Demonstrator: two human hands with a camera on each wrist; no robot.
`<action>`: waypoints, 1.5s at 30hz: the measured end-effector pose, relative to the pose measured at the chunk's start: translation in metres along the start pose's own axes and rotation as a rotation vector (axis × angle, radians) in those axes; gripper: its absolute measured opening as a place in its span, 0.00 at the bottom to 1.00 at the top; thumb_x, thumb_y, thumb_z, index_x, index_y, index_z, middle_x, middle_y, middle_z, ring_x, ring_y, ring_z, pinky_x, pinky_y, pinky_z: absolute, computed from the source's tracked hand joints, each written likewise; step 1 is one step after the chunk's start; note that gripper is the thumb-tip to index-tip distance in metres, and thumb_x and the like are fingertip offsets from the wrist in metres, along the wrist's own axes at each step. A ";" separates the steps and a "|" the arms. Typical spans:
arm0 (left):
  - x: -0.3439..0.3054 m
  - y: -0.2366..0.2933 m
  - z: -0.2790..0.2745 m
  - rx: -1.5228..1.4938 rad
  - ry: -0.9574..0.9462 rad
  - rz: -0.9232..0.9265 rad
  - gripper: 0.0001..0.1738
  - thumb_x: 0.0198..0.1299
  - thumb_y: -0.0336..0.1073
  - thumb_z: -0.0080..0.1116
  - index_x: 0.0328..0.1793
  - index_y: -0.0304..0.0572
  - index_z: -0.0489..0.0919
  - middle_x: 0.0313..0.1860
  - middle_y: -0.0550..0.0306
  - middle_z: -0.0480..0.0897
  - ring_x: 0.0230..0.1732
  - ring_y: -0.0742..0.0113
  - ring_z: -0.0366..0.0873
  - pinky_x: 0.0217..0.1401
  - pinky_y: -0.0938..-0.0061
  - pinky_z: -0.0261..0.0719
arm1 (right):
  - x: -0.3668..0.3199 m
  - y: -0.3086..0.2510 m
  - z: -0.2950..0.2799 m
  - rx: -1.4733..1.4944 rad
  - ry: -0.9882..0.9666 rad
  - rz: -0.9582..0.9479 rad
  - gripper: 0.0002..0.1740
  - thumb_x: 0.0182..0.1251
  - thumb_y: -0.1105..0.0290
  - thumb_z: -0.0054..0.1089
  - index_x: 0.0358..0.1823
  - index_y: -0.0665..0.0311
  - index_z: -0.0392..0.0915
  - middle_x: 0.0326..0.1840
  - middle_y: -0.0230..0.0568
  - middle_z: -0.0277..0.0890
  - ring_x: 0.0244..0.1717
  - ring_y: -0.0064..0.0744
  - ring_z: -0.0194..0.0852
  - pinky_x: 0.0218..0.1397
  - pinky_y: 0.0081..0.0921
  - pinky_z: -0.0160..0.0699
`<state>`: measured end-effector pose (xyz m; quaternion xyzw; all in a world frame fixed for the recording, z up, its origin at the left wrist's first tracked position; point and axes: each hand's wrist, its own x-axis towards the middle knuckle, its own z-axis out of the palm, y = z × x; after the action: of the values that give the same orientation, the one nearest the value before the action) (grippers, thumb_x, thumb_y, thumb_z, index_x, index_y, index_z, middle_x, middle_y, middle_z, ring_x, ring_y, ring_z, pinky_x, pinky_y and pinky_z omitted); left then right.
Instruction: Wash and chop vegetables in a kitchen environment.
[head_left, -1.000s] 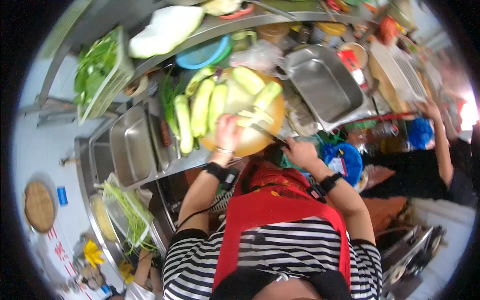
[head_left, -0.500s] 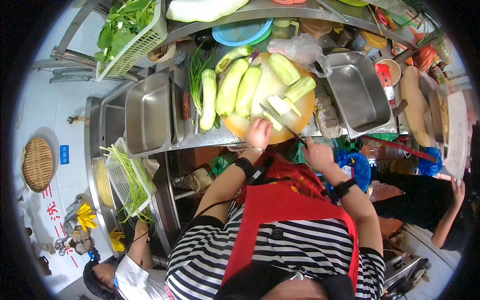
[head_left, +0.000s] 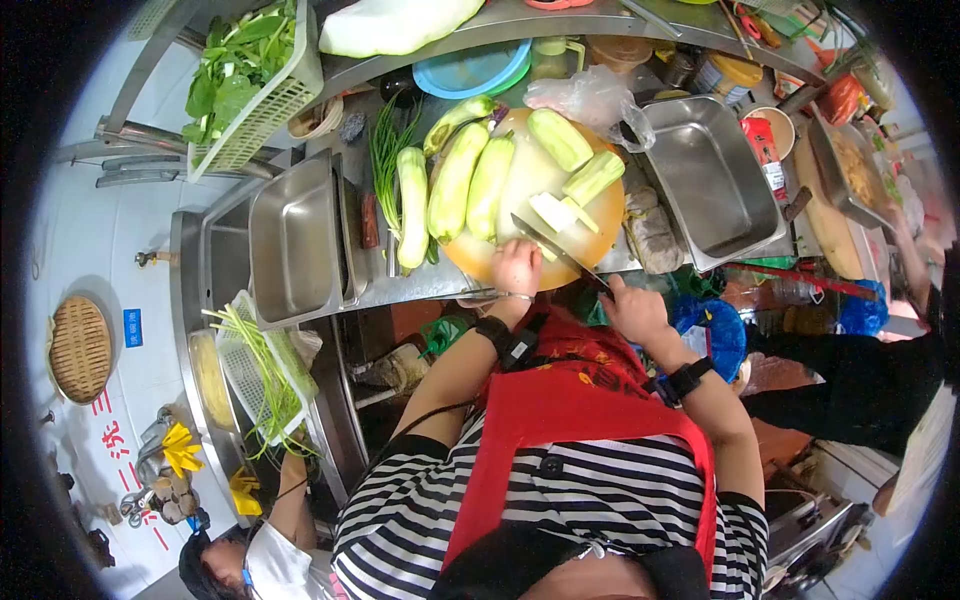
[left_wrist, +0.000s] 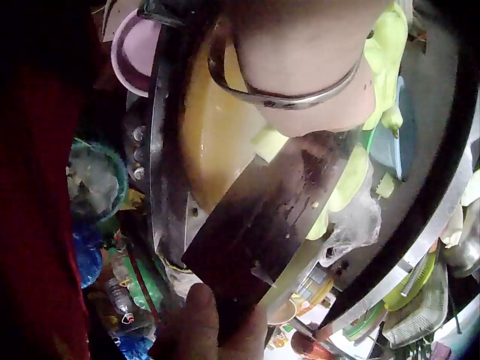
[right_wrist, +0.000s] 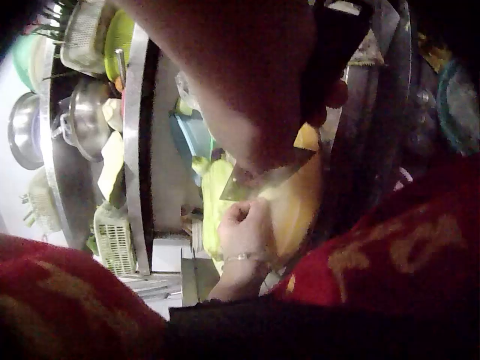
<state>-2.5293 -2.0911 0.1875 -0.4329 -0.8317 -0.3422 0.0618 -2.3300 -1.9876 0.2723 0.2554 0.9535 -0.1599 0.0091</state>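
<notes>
A round yellowish chopping board point(head_left: 606, 232) bears several pale green zucchini point(head_left: 462, 185), some whole and some peeled or cut. My left hand point(head_left: 517, 265) lies at the board's near edge with its fingers curled down on a zucchini piece point(left_wrist: 268, 144), mostly hidden under the hand. My right hand point(head_left: 637, 312) grips the handle of a cleaver point(left_wrist: 255, 217), whose wide dark blade slants across the board right beside the left fingers. Just beyond the blade are a cut zucchini chunk point(head_left: 552, 211) and a thin strip lying against it.
Steel pans stand left point(head_left: 293, 240) and right point(head_left: 705, 180) of the board. Green onions point(head_left: 390, 150) lie at its left. Behind are a blue basin point(head_left: 470, 68) and a plastic bag point(head_left: 585, 100), below a steel shelf point(head_left: 560, 30). Other people work at both sides.
The head view has swung, shifting the whole scene. A cut chunk now lies apart beyond the blade, and the left hand has come to the near edge. The cleaver stays in the right hand.
</notes>
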 end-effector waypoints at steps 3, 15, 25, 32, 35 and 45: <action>0.012 0.002 -0.013 -0.298 0.013 -0.164 0.03 0.49 0.31 0.58 0.29 0.43 0.77 0.32 0.54 0.78 0.34 0.55 0.75 0.38 0.67 0.74 | -0.010 0.001 -0.017 0.041 -0.034 0.024 0.14 0.60 0.58 0.51 0.37 0.61 0.64 0.19 0.50 0.74 0.21 0.51 0.74 0.22 0.45 0.71; 0.123 0.043 0.020 0.331 -0.605 0.867 0.07 0.43 0.31 0.54 0.32 0.48 0.78 0.34 0.57 0.76 0.43 0.57 0.74 0.46 0.69 0.73 | -0.023 0.002 -0.021 -0.020 -0.258 0.007 0.16 0.60 0.57 0.48 0.42 0.61 0.65 0.24 0.48 0.77 0.26 0.51 0.77 0.28 0.44 0.74; 0.133 0.051 -0.041 -0.139 -0.268 0.505 0.11 0.42 0.31 0.55 0.35 0.43 0.76 0.36 0.53 0.76 0.39 0.53 0.74 0.42 0.64 0.75 | -0.017 0.015 -0.014 0.035 -0.064 0.063 0.18 0.60 0.53 0.50 0.40 0.60 0.67 0.21 0.50 0.76 0.23 0.52 0.76 0.26 0.46 0.73; 0.065 0.013 -0.043 -0.008 0.005 0.440 0.12 0.43 0.32 0.58 0.37 0.42 0.76 0.41 0.51 0.75 0.37 0.55 0.75 0.42 0.67 0.75 | -0.003 0.017 -0.010 0.042 -0.085 0.141 0.20 0.60 0.52 0.50 0.42 0.62 0.68 0.23 0.51 0.76 0.27 0.51 0.77 0.29 0.44 0.75; 0.019 -0.019 -0.005 0.057 -0.119 0.409 0.11 0.44 0.28 0.56 0.37 0.43 0.76 0.37 0.54 0.75 0.35 0.53 0.74 0.37 0.63 0.75 | -0.003 0.019 -0.008 0.080 -0.071 0.138 0.22 0.60 0.52 0.51 0.46 0.61 0.68 0.22 0.52 0.76 0.25 0.53 0.77 0.28 0.45 0.75; 0.013 -0.003 -0.025 -0.078 -0.106 0.209 0.14 0.46 0.26 0.56 0.42 0.42 0.75 0.44 0.51 0.73 0.43 0.51 0.73 0.47 0.64 0.73 | -0.001 0.013 -0.011 0.028 -0.080 0.156 0.20 0.60 0.54 0.52 0.46 0.60 0.69 0.21 0.54 0.75 0.24 0.55 0.75 0.28 0.47 0.73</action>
<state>-2.5445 -2.0990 0.2104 -0.5366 -0.7703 -0.3427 0.0361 -2.3221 -1.9741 0.2792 0.3224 0.9272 -0.1823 0.0562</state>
